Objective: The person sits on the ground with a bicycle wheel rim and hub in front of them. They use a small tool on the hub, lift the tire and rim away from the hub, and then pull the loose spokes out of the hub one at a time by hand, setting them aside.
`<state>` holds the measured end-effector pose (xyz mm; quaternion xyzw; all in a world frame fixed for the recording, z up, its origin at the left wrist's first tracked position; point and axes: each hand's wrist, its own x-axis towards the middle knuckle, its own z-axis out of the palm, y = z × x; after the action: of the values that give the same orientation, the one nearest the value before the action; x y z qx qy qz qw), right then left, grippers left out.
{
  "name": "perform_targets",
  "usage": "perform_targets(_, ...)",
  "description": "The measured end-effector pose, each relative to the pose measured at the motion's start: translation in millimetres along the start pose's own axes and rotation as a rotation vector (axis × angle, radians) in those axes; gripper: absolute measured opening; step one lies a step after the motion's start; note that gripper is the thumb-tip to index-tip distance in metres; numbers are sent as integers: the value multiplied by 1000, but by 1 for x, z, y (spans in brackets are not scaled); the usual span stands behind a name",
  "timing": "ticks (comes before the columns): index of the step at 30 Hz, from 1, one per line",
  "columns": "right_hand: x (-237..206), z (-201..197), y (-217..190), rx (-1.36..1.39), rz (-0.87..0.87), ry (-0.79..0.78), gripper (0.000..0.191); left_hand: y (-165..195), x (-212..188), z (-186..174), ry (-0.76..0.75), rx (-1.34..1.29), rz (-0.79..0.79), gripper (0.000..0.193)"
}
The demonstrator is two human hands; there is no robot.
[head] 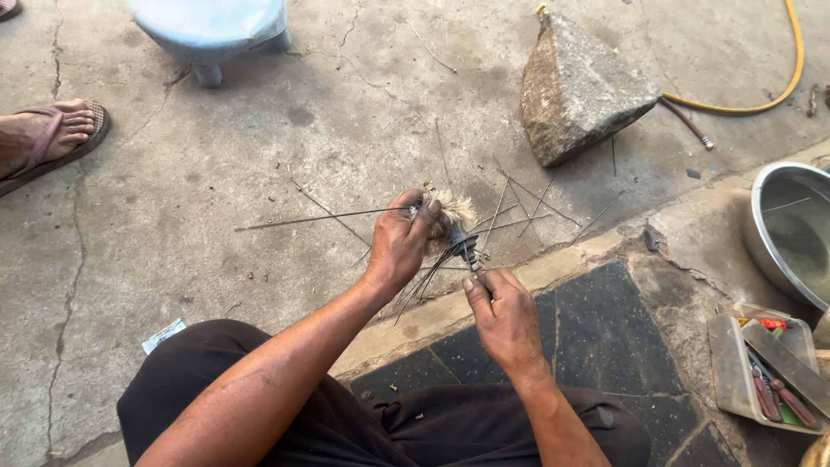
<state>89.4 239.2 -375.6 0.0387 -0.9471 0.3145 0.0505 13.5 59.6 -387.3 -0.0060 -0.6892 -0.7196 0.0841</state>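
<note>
Down on the cracked concrete floor (216,199), I see my two hands at work. My left hand (402,242) is closed around a fluffy tan bundle of fibres (454,212), and a long thin wire (320,217) sticks out to the left from between its fingers. My right hand (506,320) pinches a small dark tool (464,245) just below the bundle. The bundle sits up off the floor, between my two hands. More thin wires (527,207) lie spread on the floor behind it. A big grey rock (579,86) sits farther back, with a yellow hose (778,86) curling beside it. At the right are a shiny metal bowl (791,229) and a plastic box of tools (765,372). A blue stool (207,30) and someone's foot in a sandal (47,134) are at the top left.
</note>
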Motion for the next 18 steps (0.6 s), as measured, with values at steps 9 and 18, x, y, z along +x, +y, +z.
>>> perform_targets(9,-5,-6,66,21,-264,-977,35,5,40,-34,248,-438,-183,49)
perform_targets(18,32,-27,147,-291,170,-541,46,13,51,-71,478,-460,-315,39)
